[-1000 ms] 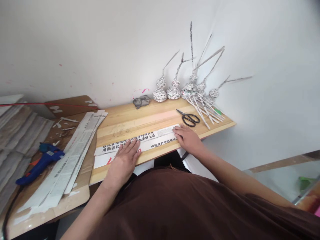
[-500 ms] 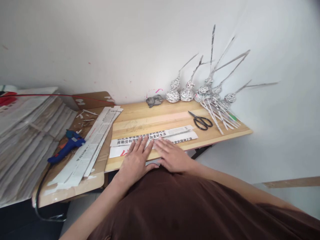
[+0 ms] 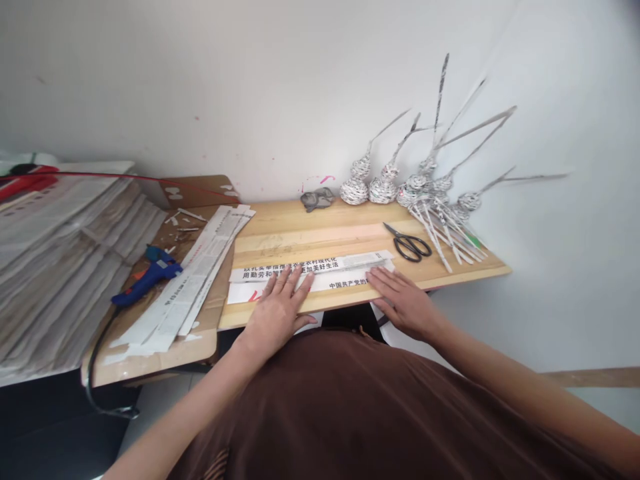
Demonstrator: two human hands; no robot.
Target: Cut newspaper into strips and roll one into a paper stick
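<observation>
A long folded newspaper strip (image 3: 320,275) with black printed characters lies along the front of a light wooden board (image 3: 310,235). My left hand (image 3: 278,312) lies flat on the strip's middle-left part, fingers spread and open. My right hand (image 3: 403,299) rests flat on the strip's right end near the board's front edge, fingers stretched out. Neither hand grips anything.
Black scissors (image 3: 410,244) lie behind my right hand. Several woven paper gourds (image 3: 387,187) and rolled paper sticks (image 3: 445,233) stand at the back right. More newspaper strips (image 3: 193,277) and a blue glue gun (image 3: 147,272) lie left on cardboard, beside a newspaper stack (image 3: 55,253).
My right hand has slid right along the strip, from beside my left hand to the strip's right end. The left hand has stayed pressed on the strip. The view shifted slightly.
</observation>
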